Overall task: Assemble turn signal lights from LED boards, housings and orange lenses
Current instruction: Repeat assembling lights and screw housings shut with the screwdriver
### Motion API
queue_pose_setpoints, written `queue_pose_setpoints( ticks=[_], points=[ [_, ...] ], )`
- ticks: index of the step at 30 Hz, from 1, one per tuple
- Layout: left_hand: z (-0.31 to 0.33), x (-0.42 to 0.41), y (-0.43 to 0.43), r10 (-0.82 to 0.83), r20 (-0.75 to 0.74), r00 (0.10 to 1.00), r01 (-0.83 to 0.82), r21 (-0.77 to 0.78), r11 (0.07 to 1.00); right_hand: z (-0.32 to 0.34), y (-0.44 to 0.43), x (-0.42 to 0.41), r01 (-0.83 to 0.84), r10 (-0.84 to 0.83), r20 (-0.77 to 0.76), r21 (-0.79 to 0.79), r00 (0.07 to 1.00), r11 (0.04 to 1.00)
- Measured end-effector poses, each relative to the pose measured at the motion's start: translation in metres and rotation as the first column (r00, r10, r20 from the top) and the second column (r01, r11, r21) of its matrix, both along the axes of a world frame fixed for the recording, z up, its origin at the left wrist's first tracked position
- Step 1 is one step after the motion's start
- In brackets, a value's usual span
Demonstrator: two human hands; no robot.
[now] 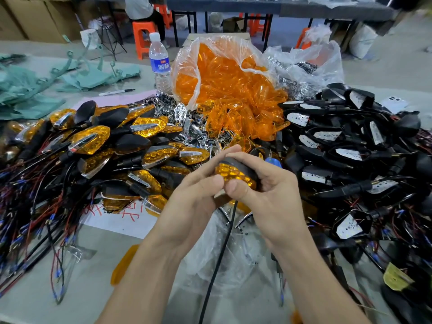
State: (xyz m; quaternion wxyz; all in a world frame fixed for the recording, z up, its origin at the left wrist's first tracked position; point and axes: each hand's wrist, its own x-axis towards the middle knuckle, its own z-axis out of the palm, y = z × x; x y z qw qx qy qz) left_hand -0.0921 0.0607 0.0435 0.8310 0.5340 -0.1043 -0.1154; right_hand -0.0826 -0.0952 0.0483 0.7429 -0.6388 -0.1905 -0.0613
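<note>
Between both hands (233,183), honeycombed orange lens (231,173) caps black housing (245,166).

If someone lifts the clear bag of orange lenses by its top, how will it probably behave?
The clear bag looks thin and crumpled, so it would likely sag rather than hold shape. Its mouth lies open and orange lenses already spill from it, so more may slide out. The lenses look thin, so it is probably light for its bulk.

Place: small assembly workshop
Signs: heaps of finished lights (105,146), bagged orange lenses (222,85) and black housings (339,141) on the surface (93,288)
Behind: cartons (35,19)
</note>
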Motion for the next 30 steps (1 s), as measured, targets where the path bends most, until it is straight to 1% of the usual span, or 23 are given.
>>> queue_pose_setpoints(
  ticks=[2, 7, 12, 14, 17, 22, 24, 27, 28, 30],
  points=[
    [0.0, -0.002, -0.001, -0.007, 0.03, 1.0, 0.008, -0.011, 1.0, 0.002, 0.0, -0.003, -0.011, 0.012, -0.022, 0.043, 1.0, 0.999],
    [0.01, -0.005, -0.008, 0.077, 0.117, 0.99, -0.076, -0.013, 0.997, 0.009, 0.003, -0.006, -0.031, 0.034, -0.034, 0.096, 0.999, 0.995],
    [0.014, -0.007, -0.02, 0.128, 0.159, 0.979, -0.109, -0.122, 0.986, 0.014, 0.004, -0.008, -0.035, 0.037, -0.014, 0.123, 0.999, 0.992],
    [0.016, -0.009, -0.028, 0.145, 0.147, 0.979, -0.115, -0.192, 0.975, 0.014, 0.008, -0.008, -0.02, 0.019, 0.013, 0.115, 1.0, 0.993],
    [0.017, -0.009, -0.038, 0.174, 0.085, 0.981, -0.14, -0.314, 0.939, 0.013, 0.012, -0.009, 0.024, -0.029, 0.043, 0.1, 0.999, 0.995],
    [0.019, -0.005, -0.044, 0.174, 0.057, 0.983, -0.137, -0.402, 0.905, 0.012, 0.016, -0.007, 0.064, -0.073, 0.104, 0.083, 0.992, 0.995],
    [0.017, -0.003, -0.043, 0.157, 0.021, 0.987, -0.136, -0.4, 0.906, 0.01, 0.018, -0.006, 0.085, -0.093, 0.099, 0.081, 0.991, 0.993],
    [0.012, 0.003, -0.036, 0.095, -0.041, 0.995, -0.103, -0.341, 0.934, 0.003, 0.018, -0.004, 0.128, -0.128, -0.004, 0.101, 0.992, 0.987],
    [0.011, 0.005, -0.033, 0.083, -0.06, 0.995, -0.097, -0.291, 0.952, 0.001, 0.018, -0.004, 0.13, -0.125, -0.053, 0.105, 0.991, 0.986],
    [0.007, 0.009, -0.026, 0.093, -0.079, 0.992, -0.104, -0.14, 0.985, -0.001, 0.017, -0.003, 0.107, -0.088, -0.146, 0.13, 0.985, 0.986]
  ],
)
